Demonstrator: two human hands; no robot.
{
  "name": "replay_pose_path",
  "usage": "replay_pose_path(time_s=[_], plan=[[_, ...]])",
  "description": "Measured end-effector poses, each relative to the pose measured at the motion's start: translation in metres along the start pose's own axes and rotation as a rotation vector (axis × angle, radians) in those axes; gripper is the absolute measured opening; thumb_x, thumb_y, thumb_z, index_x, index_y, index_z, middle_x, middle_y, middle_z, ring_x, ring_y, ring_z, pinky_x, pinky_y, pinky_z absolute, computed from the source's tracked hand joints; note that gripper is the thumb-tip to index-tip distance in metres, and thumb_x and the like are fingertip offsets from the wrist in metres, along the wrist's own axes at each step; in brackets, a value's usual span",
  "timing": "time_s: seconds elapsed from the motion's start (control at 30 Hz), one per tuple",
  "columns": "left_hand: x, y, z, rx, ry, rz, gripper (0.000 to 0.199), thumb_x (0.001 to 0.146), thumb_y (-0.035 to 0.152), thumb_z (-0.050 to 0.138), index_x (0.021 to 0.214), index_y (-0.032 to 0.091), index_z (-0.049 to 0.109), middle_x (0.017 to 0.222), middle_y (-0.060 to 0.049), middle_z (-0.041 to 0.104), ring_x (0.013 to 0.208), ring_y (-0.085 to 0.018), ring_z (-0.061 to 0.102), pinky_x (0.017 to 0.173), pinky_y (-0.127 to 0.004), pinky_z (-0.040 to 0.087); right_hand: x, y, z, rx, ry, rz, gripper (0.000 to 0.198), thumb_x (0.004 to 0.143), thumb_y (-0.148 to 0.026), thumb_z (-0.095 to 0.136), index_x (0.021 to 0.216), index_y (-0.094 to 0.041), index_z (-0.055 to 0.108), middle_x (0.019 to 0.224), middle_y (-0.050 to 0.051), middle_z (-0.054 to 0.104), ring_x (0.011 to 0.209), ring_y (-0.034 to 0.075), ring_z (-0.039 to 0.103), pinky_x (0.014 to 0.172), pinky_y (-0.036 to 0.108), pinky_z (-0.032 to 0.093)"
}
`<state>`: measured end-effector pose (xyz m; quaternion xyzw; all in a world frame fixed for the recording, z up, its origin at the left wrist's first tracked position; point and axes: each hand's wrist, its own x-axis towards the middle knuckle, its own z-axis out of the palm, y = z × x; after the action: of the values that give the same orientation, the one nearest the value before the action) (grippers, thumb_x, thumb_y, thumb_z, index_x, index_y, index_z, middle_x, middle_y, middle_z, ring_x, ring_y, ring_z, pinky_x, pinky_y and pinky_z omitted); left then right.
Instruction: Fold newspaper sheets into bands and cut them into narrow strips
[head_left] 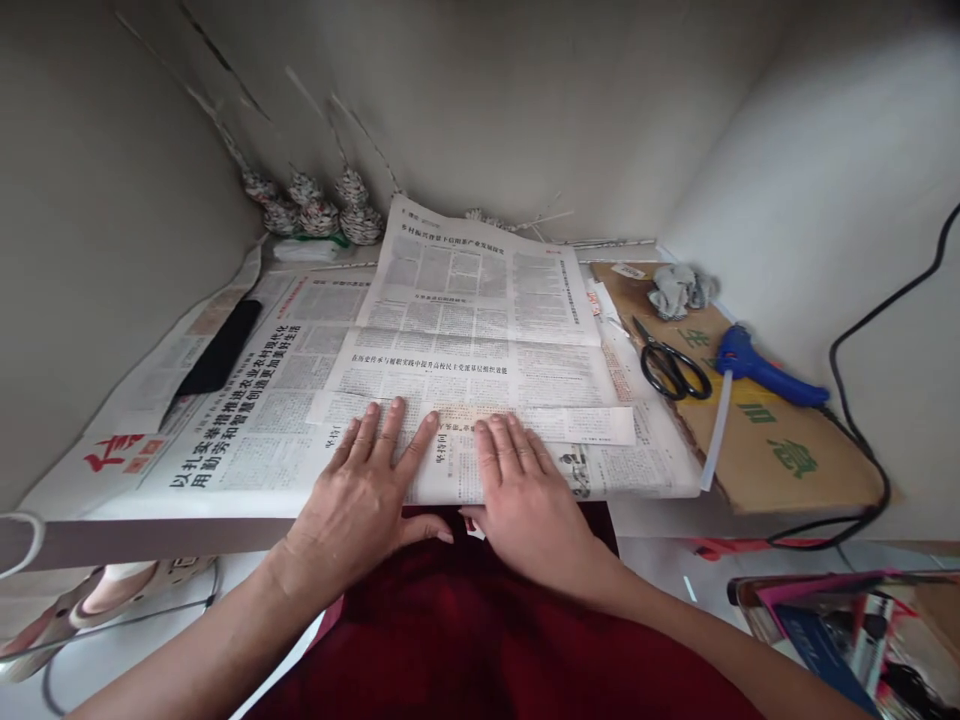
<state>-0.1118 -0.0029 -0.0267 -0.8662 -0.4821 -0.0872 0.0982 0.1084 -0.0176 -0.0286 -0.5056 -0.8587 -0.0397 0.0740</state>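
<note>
A newspaper sheet (pixel 480 300) lies on top of other newspaper (pixel 247 440) that covers the table. Its near edge has a narrow folded strip (pixel 600 424) running across it. My left hand (pixel 367 480) rests flat with fingers spread, the fingertips on the left part of that strip. Beside it my right hand (pixel 525 490) also lies flat, palm down, its fingertips on the strip near the middle. Both thumbs hang at the table's front edge. Neither hand grasps anything.
Scissors (pixel 671 365), a blue glue gun (pixel 765 370) and crumpled cloth (pixel 681 290) lie on cardboard (pixel 795 460) at right. A black cord (pixel 855 400) hangs there. Woven paper gourd shapes (pixel 360 210) stand at back left. A black piece (pixel 221 348) lies left.
</note>
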Motion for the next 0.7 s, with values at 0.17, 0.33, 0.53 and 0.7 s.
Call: replay_pose_path(time_s=[0.17,0.33,0.53,0.7], plan=[[-0.008,-0.012,-0.003,0.032,-0.002,-0.033,0.118,0.072,0.090,0.042,0.157,0.009,0.032,0.158,-0.033,0.032,0.144,-0.050,0.036,0.112,-0.064,0.037,-0.040,0.046,0.000,-0.154,0.028,0.182,0.086,0.089,-0.036,0.065,0.151,0.009,0.028,0.151,0.038,0.040,0.143,0.047,0.038,0.114,0.058,0.038],[-0.013,-0.020,-0.002,0.033,0.027,-0.026,0.108,0.085,0.086,0.024,0.158,0.006,0.026,0.157,-0.030,0.037,0.144,-0.042,0.040,0.113,-0.063,0.037,-0.069,0.073,-0.004,-0.311,0.062,0.281,0.083,0.088,-0.034,0.066,0.147,0.012,0.030,0.147,0.041,0.043,0.138,0.048,0.045,0.112,0.056,0.040],[-0.006,-0.008,-0.006,0.034,-0.009,-0.056,0.115,0.069,0.092,0.042,0.157,0.020,0.035,0.156,-0.032,0.037,0.143,-0.052,0.035,0.109,-0.070,0.036,-0.064,0.068,-0.009,-0.285,0.087,0.313,0.078,0.090,-0.033,0.059,0.146,0.012,0.032,0.145,0.041,0.046,0.144,0.050,0.035,0.113,0.061,0.036],[0.013,0.022,-0.005,-0.002,0.005,0.006,0.121,0.065,0.091,0.052,0.156,0.013,0.037,0.157,-0.032,0.034,0.145,-0.052,0.030,0.115,-0.066,0.032,-0.029,0.026,-0.010,-0.079,-0.024,0.180,0.081,0.085,-0.031,0.066,0.150,0.007,0.036,0.154,0.034,0.039,0.147,0.048,0.027,0.118,0.065,0.029]])
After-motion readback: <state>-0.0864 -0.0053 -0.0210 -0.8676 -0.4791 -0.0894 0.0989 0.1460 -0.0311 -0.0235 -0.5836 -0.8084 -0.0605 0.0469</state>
